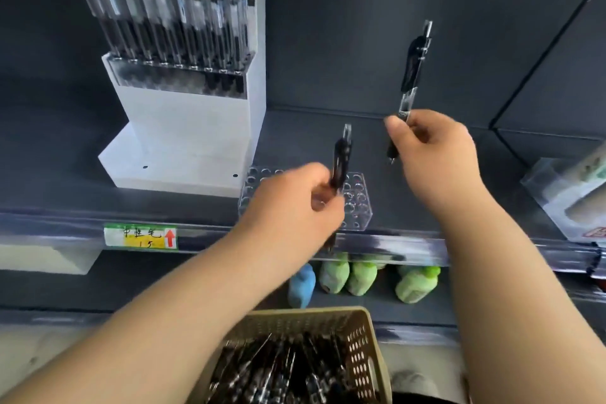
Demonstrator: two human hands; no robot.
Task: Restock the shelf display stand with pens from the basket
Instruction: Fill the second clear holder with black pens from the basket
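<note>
Two pens in grasp, one per hand. Left hand (295,203): clenched round the lower barrel of a black pen (341,157), held near upright with clip end up, directly over the clear perforated tray (359,207) at the front edge of the shelf (311,141). Right hand (433,147): pinching a second black pen (412,69) by its grip section between thumb and curled fingers, clip end up, writing tip pointing down below the hand, raised above the shelf to the right of the tray and apart from it. Left of the tray, just beside it: white display stand (196,128), upper tier packed with upright black pens (164,10), blurred. Below both forearms, at bottom centre: tan perforated basket (360,338) loaded with loose black pens (278,371). On the shelf's front rail: green and yellow price label (141,235) with red arrow. On the lower shelf: green bottles (360,275) and one blue bottle (301,285). At far right on the shelf: clear-fronted box (570,193), contents unreadable.
</note>
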